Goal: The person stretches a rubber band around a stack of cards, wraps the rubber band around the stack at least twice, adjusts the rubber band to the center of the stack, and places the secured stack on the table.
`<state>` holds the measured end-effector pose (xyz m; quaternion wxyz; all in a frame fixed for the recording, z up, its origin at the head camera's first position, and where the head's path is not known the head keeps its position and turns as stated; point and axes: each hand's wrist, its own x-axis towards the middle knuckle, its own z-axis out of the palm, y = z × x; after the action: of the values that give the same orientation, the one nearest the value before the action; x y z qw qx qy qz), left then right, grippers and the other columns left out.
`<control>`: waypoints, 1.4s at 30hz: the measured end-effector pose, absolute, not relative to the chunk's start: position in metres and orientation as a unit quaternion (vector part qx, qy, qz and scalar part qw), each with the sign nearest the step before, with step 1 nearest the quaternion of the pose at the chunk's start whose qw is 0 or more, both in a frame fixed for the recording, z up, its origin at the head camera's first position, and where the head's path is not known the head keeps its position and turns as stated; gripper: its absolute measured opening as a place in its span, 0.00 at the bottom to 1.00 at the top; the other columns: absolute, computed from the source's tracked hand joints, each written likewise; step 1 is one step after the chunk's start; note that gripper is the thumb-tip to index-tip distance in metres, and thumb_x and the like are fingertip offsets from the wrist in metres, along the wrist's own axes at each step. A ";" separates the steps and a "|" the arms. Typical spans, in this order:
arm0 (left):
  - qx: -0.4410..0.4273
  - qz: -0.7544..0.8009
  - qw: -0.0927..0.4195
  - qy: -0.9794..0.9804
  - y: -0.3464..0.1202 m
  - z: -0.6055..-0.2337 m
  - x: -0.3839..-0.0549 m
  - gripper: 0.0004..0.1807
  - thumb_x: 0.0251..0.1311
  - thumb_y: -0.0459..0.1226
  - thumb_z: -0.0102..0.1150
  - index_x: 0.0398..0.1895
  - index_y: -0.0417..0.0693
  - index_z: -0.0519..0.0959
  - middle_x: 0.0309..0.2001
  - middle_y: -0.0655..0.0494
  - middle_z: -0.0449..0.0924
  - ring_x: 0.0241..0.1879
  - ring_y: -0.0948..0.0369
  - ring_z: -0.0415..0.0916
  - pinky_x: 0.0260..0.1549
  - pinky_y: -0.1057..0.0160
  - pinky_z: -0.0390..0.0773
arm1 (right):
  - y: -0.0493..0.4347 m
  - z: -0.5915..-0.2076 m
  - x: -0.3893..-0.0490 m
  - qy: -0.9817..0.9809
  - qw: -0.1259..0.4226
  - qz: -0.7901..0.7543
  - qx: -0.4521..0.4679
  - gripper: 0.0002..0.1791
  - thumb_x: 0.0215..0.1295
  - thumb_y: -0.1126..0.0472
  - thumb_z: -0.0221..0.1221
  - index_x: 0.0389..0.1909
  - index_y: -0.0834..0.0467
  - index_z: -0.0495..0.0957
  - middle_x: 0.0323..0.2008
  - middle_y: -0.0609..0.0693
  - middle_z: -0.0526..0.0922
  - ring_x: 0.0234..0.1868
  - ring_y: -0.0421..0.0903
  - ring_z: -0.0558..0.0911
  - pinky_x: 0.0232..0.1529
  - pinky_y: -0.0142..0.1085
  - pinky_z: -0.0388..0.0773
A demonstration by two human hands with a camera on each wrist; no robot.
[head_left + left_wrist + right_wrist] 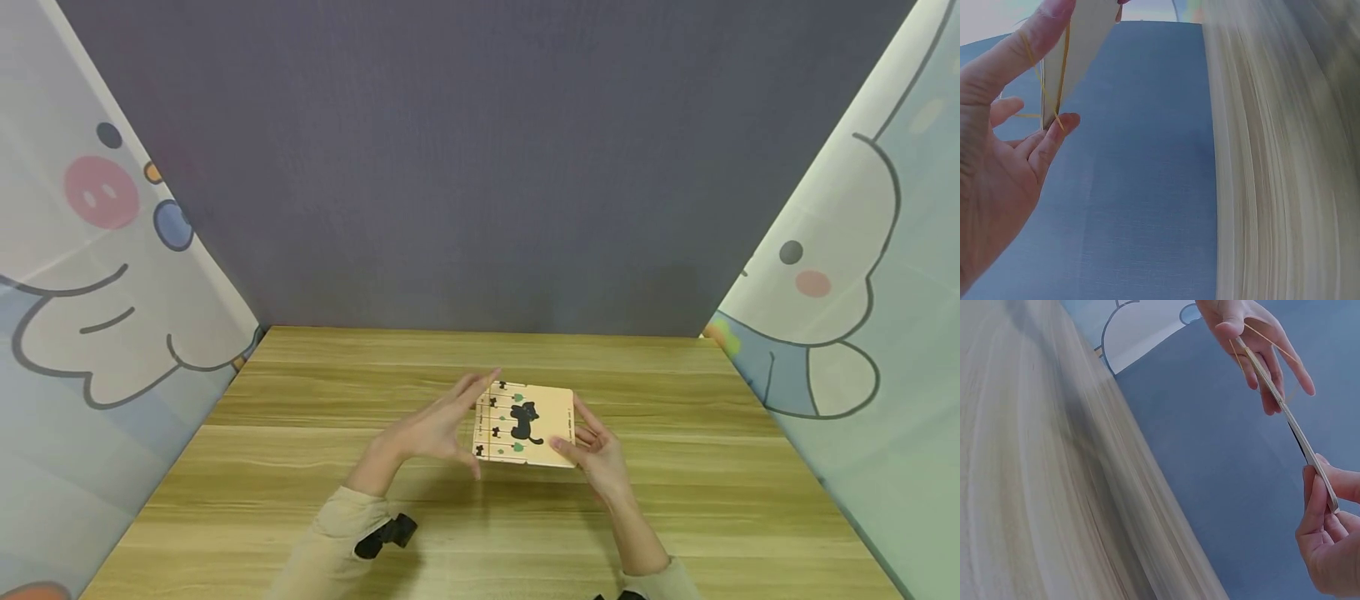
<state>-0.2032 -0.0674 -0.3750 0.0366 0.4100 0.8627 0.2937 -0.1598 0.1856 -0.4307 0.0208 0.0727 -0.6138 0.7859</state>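
The cat card (551,417) is tilting in the air above the wooden worktop (712,467), and our left hand (438,429) and right hand (600,458) are working at its two ends. Its pale yellow front is showing a black cat, with green shapes and small black shapes on thin lines to the left of the cat.

Our right hand is pinching the card's right edge, with the thumb lying on the front and the fingers bending behind. Our left hand is reaching around the card's left end, with its thumb and fingers spreading wide apart. We are not able to tell if its fingertips are touching the card.

A thin yellow rubber band (1065,62) is going around the card's left end and stretching over our left thumb and fingers.

Behind the card, a dark grey wall (480,167) is standing. To the card's left, a cloth (45,167) with a pink snout is hanging.
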 end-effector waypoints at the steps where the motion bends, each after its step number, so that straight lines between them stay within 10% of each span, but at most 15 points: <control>1: 0.413 0.296 0.030 0.861 -0.068 -0.376 -0.203 0.69 0.22 0.60 0.67 0.68 0.65 0.31 0.66 0.46 0.46 0.60 0.48 0.55 0.47 0.46 0.69 | 0.185 -0.430 -0.159 -0.614 0.021 0.786 0.071 0.43 0.48 0.77 0.60 0.65 0.61 0.51 0.36 0.55 0.81 0.33 0.46 0.81 0.33 0.32 0.78; 10: 0.444 0.323 -0.018 0.836 -0.067 -0.380 -0.203 0.64 0.27 0.56 0.71 0.69 0.56 0.42 0.57 0.51 0.54 0.46 0.62 0.64 0.41 0.60 0.74 | 0.208 -0.506 -0.195 -0.599 0.030 0.787 0.142 0.44 0.51 0.74 0.60 0.67 0.50 0.52 0.44 0.60 0.78 0.40 0.55 0.79 0.38 0.41 0.76; 24: 0.410 0.413 -0.032 0.813 -0.065 -0.385 -0.200 0.58 0.29 0.43 0.75 0.68 0.60 0.50 0.61 0.46 0.47 0.48 0.55 0.68 0.45 0.59 0.73 | 0.190 -0.445 -0.165 -0.588 0.057 0.794 0.146 0.43 0.50 0.70 0.62 0.66 0.57 0.51 0.37 0.55 0.81 0.30 0.44 0.81 0.24 0.23 0.75; 35: 0.406 0.460 -0.110 0.782 -0.061 -0.401 -0.196 0.46 0.34 0.31 0.72 0.63 0.45 0.62 0.58 0.48 0.55 0.54 0.54 0.62 0.49 0.56 0.71 | 0.208 -0.511 -0.200 -0.573 0.072 0.809 0.113 0.45 0.50 0.77 0.59 0.67 0.51 0.52 0.45 0.62 0.77 0.39 0.56 0.80 0.38 0.40 0.77; 42: 0.393 0.483 -0.124 0.773 -0.059 -0.406 -0.189 0.39 0.40 0.33 0.68 0.60 0.40 0.64 0.56 0.46 0.57 0.53 0.52 0.64 0.53 0.59 0.66 | 0.203 -0.499 -0.195 -0.588 0.089 0.796 0.112 0.44 0.49 0.74 0.62 0.66 0.51 0.53 0.43 0.59 0.79 0.34 0.52 0.81 0.29 0.32 0.79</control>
<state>-0.1889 -0.0595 -0.4057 -0.1240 0.3926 0.7726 0.4832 -0.1947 0.2027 -0.4991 0.0891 0.1120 -0.5880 0.7961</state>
